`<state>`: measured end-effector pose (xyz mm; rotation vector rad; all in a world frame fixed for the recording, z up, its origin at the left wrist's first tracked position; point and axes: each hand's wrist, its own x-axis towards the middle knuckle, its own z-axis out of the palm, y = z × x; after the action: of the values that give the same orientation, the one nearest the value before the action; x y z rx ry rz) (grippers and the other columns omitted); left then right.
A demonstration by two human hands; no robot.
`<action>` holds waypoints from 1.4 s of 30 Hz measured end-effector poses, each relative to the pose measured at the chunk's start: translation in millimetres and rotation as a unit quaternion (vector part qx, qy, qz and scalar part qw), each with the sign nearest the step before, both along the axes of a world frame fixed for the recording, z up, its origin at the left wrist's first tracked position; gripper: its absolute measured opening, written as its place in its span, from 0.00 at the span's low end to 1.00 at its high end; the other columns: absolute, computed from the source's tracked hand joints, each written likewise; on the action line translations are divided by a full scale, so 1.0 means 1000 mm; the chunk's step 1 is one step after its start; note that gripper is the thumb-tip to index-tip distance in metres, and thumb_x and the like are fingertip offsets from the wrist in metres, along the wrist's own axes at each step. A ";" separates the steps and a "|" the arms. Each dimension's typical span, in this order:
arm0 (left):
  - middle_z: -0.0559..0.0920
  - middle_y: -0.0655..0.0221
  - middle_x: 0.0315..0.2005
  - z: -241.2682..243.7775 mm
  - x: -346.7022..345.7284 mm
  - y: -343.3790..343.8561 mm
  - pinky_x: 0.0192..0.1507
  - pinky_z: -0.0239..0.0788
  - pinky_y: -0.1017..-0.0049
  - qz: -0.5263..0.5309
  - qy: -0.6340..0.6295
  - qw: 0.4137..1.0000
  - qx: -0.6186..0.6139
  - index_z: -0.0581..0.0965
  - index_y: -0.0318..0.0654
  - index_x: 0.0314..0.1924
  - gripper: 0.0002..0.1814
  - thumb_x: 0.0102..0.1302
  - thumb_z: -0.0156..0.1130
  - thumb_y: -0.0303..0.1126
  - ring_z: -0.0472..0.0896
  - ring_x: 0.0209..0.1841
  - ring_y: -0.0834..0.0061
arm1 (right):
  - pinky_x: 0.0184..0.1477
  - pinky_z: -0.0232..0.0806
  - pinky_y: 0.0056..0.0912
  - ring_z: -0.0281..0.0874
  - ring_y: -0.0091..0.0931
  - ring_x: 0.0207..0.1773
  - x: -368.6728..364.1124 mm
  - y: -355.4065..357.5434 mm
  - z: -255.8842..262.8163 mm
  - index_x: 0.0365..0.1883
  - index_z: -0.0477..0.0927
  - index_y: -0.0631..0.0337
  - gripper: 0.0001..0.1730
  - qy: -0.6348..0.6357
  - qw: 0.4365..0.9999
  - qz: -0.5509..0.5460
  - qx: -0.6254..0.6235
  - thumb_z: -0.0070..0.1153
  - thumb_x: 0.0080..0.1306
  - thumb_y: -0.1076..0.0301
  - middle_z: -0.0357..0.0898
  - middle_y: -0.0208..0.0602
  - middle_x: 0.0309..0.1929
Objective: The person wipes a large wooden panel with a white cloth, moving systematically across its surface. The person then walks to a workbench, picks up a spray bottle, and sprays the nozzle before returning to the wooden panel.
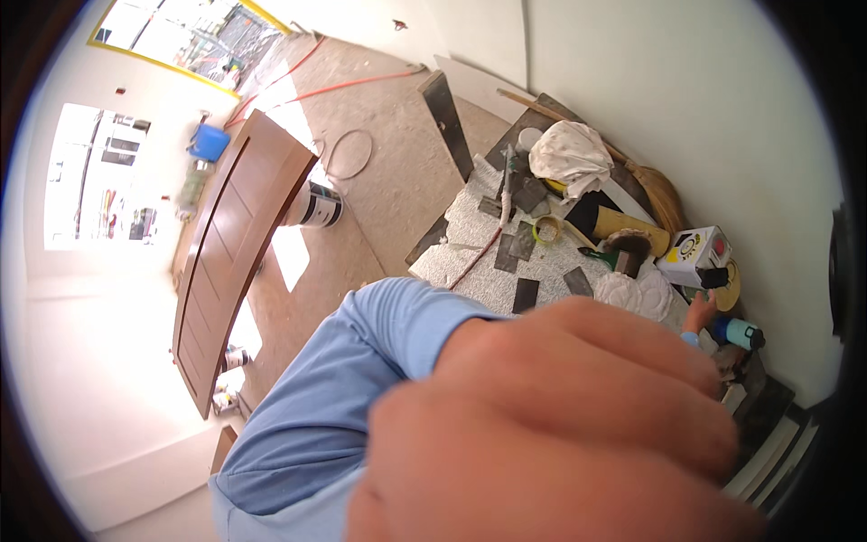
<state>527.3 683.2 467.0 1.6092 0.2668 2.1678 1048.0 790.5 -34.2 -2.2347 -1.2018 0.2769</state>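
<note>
My left hand (pixel 555 420) fills the lower right foreground, blurred and close to the camera, with its fingers curled; whether it holds anything is hidden. A light blue sleeve covers that arm. Far smaller, at the right, my right hand (pixel 702 310) reaches beside a white and yellow rectangular can (pixel 696 257); its grip is unclear. A teal and dark cylindrical item (pixel 739 333) lies just below it. Left of the can are a green-handled brush (pixel 601 257), a bunched white cloth (pixel 633 295) and a roll of tape (pixel 547 230). Dark rectangular pieces (pixel 526 295) lie on a pale textured sheet (pixel 467 234).
A brown panelled wooden door (pixel 237 237) lies raised at the left, near a white bucket (pixel 322 204). Orange hose (pixel 352 82) crosses the floor. A straw broom (pixel 657 196) leans by the right wall. A dark upright board (pixel 447 122) stands at the sheet's far side.
</note>
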 end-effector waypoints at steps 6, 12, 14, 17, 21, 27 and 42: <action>0.79 0.55 0.34 -0.035 0.054 0.008 0.19 0.61 0.74 0.096 -0.017 0.990 0.098 0.76 0.29 0.53 0.14 0.69 0.61 0.24 0.76 0.22 0.73 | 0.65 0.64 0.54 0.66 0.49 0.67 0.000 0.045 0.004 0.62 0.71 0.70 0.28 -0.166 0.976 0.064 -0.126 0.59 0.67 0.64 0.70 0.57 0.61; 0.76 0.53 0.33 -0.058 0.016 -0.012 0.22 0.65 0.66 -0.065 0.123 0.990 -0.011 0.74 0.31 0.54 0.14 0.72 0.54 0.29 0.77 0.25 0.62 | 0.49 0.73 0.53 0.79 0.51 0.50 -0.019 0.040 0.028 0.53 0.74 0.68 0.14 -0.194 0.964 0.008 -0.183 0.52 0.74 0.69 0.76 0.56 0.50; 0.76 0.55 0.33 -0.081 -0.022 -0.023 0.23 0.66 0.66 -0.139 0.133 0.981 -0.040 0.74 0.32 0.55 0.14 0.72 0.55 0.29 0.77 0.26 0.62 | 0.50 0.72 0.53 0.78 0.52 0.51 -0.027 0.039 0.038 0.52 0.74 0.70 0.13 -0.211 0.963 0.029 -0.164 0.51 0.74 0.69 0.75 0.57 0.49; 0.78 0.58 0.31 -0.101 -0.092 -0.046 0.27 0.68 0.68 -0.278 0.139 0.942 -0.127 0.77 0.31 0.47 0.07 0.72 0.58 0.26 0.78 0.27 0.63 | 0.52 0.70 0.52 0.78 0.53 0.50 -0.021 0.019 0.037 0.53 0.73 0.72 0.16 -0.236 0.971 0.029 -0.024 0.52 0.75 0.68 0.76 0.59 0.51; 0.81 0.60 0.33 -0.112 -0.211 -0.086 0.37 0.71 0.66 -0.428 0.095 0.850 -0.293 0.79 0.30 0.48 0.12 0.71 0.64 0.32 0.81 0.34 0.60 | 0.54 0.68 0.49 0.76 0.53 0.53 -0.110 -0.038 0.089 0.56 0.72 0.75 0.20 -0.207 0.976 0.009 -0.070 0.52 0.74 0.67 0.76 0.62 0.53; 0.81 0.60 0.28 -0.117 -0.423 -0.099 0.28 0.68 0.65 -0.381 0.073 0.877 -0.284 0.79 0.29 0.39 0.11 0.70 0.66 0.32 0.79 0.27 0.60 | 0.45 0.68 0.40 0.77 0.42 0.40 -0.434 -0.261 0.124 0.45 0.75 0.70 0.13 -0.015 0.978 0.131 -0.164 0.58 0.66 0.72 0.77 0.49 0.38; 0.81 0.60 0.31 -0.124 -0.769 -0.110 0.37 0.71 0.72 -0.147 0.249 0.748 -0.598 0.75 0.34 0.44 0.09 0.75 0.57 0.34 0.79 0.31 0.66 | 0.40 0.72 0.31 0.77 0.26 0.35 -0.946 -0.185 0.162 0.40 0.71 0.65 0.19 0.308 0.852 0.362 -0.218 0.68 0.65 0.64 0.77 0.36 0.32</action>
<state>-242.2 573.6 342.9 1.1949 1.1758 0.8149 101.8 605.3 127.8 -1.6585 -1.6391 1.5652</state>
